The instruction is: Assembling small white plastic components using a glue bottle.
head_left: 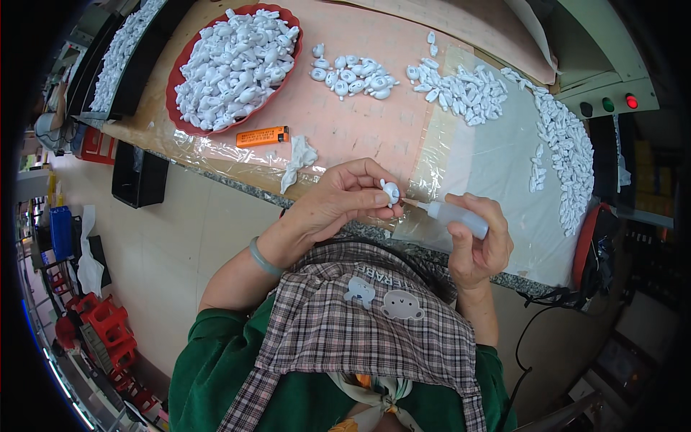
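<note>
My left hand (353, 191) pinches a small white plastic figure piece (389, 192) between thumb and fingers, above the table's near edge. In my right hand (481, 241) is a translucent squeeze bottle (458, 218), tilted with its thin nozzle pointing left. The nozzle tip meets or nearly meets the piece; contact is too small to tell. Beyond my hands lies a group of rounded white pieces (353, 75). Farther right a heap of narrow white pieces (468, 93) is spread out.
A red scalloped basin (173, 97) heaped with white pieces stands at the back left. Near it lie an orange box-shaped item (262, 137) and a crumpled white tissue (298, 162). More narrow pieces (568, 158) line the right side, below a machine with lit buttons (631, 101).
</note>
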Tool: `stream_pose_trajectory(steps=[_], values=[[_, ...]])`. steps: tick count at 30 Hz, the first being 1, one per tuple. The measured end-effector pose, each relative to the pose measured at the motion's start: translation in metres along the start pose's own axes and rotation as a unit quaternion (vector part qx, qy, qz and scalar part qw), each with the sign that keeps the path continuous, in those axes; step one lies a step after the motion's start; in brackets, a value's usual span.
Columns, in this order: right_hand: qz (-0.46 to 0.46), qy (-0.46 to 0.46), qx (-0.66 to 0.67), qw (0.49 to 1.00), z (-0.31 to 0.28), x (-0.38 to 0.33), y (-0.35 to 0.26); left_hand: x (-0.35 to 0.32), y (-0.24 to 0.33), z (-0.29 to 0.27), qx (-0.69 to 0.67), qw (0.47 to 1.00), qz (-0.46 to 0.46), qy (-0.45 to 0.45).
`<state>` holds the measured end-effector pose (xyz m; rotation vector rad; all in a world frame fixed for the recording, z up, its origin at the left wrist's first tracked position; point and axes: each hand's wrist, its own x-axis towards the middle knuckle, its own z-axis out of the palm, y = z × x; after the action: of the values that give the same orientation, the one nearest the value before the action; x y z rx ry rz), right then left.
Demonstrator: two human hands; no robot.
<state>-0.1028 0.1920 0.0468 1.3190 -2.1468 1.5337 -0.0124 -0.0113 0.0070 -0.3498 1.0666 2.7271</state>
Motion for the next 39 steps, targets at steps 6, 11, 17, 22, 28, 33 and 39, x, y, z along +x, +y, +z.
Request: stream_pose_trajectory(steps=[6, 11, 17, 22, 28, 33, 39], values=[[0.222, 0.081, 0.243, 0.941, 0.002, -0.003, 0.011, 0.001, 0.003, 0.000, -0.004, 1.000, 0.012, 0.001], [0.308, 0.100, 0.341, 0.883, -0.003, 0.003, 0.039, -0.002, 0.004, -0.005, 0.000, 1.000, 0.006, 0.006], [0.397, 0.041, 0.320, 0.859, -0.014, 0.022, 0.062, 0.001, 0.002, -0.008, -0.006, 1.000, 0.010, -0.010], [0.293, 0.004, -0.061, 0.954, -0.015, 0.045, 0.102, 0.002, 0.002, -0.006, -0.001, 1.000, 0.011, -0.002], [0.158, -0.023, -0.231, 0.960, -0.010, 0.067, 0.115, 0.002, 0.001, -0.010, -0.011, 1.000, 0.015, -0.016], [0.166, -0.074, -0.245, 0.952, -0.015, 0.067, 0.104, 0.003, 0.000, -0.010, -0.013, 0.999, 0.018, -0.024], [0.144, -0.071, -0.196, 0.967, -0.021, 0.072, 0.108, 0.004, 0.002, -0.009, -0.007, 0.999, 0.020, -0.037]])
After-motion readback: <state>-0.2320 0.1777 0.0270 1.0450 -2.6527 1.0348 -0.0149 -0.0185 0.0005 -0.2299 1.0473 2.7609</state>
